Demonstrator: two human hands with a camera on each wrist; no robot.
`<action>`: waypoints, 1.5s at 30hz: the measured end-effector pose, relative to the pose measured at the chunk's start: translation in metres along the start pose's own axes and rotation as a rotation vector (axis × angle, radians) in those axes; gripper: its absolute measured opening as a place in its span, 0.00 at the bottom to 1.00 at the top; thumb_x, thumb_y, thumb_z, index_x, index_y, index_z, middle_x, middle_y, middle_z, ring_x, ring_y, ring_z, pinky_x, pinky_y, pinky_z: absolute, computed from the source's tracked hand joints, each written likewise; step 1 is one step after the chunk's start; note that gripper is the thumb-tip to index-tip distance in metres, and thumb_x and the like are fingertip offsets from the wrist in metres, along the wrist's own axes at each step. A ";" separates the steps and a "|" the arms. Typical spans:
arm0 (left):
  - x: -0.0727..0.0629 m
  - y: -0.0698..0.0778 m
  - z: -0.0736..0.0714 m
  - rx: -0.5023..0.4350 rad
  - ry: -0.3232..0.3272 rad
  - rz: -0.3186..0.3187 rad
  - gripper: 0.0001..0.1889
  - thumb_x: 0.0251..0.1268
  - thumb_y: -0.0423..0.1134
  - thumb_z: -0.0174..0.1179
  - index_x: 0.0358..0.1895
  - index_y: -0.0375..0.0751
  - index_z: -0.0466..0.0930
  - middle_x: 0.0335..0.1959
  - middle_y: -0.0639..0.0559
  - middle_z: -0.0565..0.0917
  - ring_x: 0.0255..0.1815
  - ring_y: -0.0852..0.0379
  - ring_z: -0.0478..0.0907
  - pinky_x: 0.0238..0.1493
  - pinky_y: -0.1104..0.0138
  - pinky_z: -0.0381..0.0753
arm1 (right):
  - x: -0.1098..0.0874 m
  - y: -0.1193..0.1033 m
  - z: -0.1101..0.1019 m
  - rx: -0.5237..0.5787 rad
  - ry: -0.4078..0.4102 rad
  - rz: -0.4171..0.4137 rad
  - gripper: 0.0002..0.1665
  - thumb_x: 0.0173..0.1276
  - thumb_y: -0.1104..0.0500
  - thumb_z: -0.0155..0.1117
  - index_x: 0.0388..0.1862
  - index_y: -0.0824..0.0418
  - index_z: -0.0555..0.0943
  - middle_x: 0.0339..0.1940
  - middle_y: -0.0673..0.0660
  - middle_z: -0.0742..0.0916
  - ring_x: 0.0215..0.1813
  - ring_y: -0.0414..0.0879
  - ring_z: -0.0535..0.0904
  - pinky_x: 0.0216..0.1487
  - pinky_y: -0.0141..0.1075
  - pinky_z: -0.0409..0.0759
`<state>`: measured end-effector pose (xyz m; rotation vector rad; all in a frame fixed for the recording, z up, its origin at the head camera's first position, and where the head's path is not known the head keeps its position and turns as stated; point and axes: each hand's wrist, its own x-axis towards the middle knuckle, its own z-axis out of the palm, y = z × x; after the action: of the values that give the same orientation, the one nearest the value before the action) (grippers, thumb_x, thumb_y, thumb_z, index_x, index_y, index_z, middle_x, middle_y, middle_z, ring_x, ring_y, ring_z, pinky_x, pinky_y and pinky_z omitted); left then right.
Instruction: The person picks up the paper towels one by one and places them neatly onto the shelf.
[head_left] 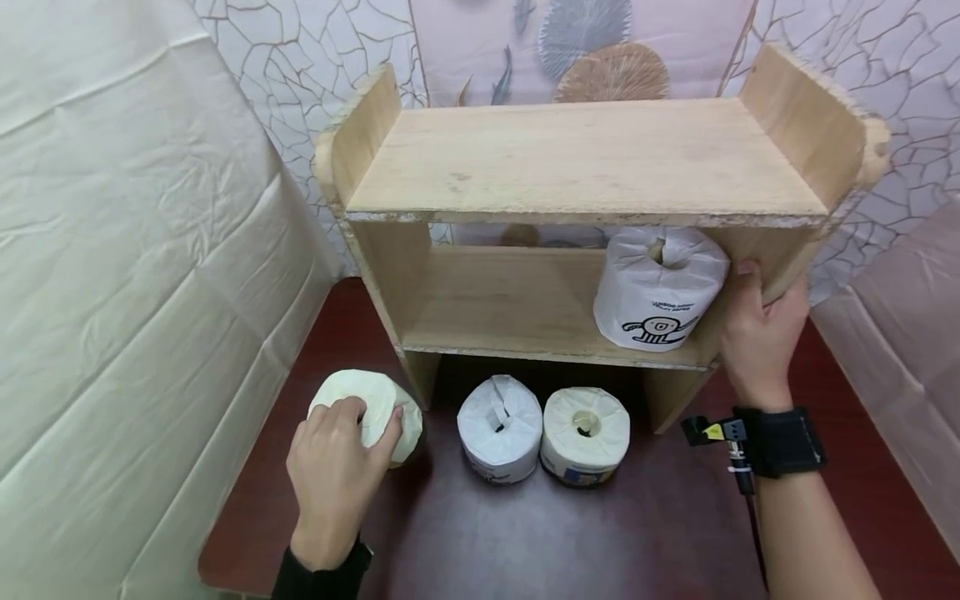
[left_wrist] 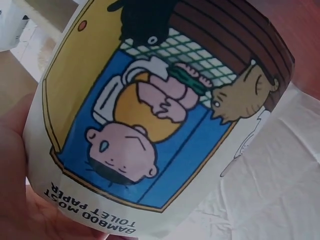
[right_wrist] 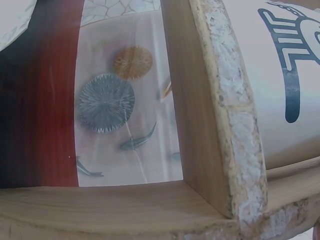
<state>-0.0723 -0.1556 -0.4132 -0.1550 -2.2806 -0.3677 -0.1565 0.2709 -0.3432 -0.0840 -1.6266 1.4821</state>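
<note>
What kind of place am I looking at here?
Probably a small indoor work area set up for the job, though the wider room isn't shown: a wooden shelf holding a toilet roll, a reddish table, and pale sheeting alongside.

Head view looks down at the shelf (head_left: pixel 585 158); wrist views sit close.

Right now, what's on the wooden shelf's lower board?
One wrapped toilet roll stands toward the right end of the lower board; it hides the surface beneath and whatever's directly behind.
</note>
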 end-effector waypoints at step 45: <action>0.053 0.040 -0.035 -0.200 -0.068 0.182 0.19 0.61 0.50 0.74 0.35 0.34 0.83 0.29 0.45 0.86 0.30 0.45 0.73 0.34 0.56 0.73 | 0.002 0.001 0.000 0.018 -0.010 -0.031 0.21 0.76 0.66 0.54 0.65 0.62 0.78 0.50 0.50 0.82 0.55 0.45 0.76 0.62 0.35 0.71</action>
<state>-0.0739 -0.1287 -0.3436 -0.4801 -2.2716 -0.5009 -0.1582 0.2725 -0.3424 -0.0412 -1.6152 1.4756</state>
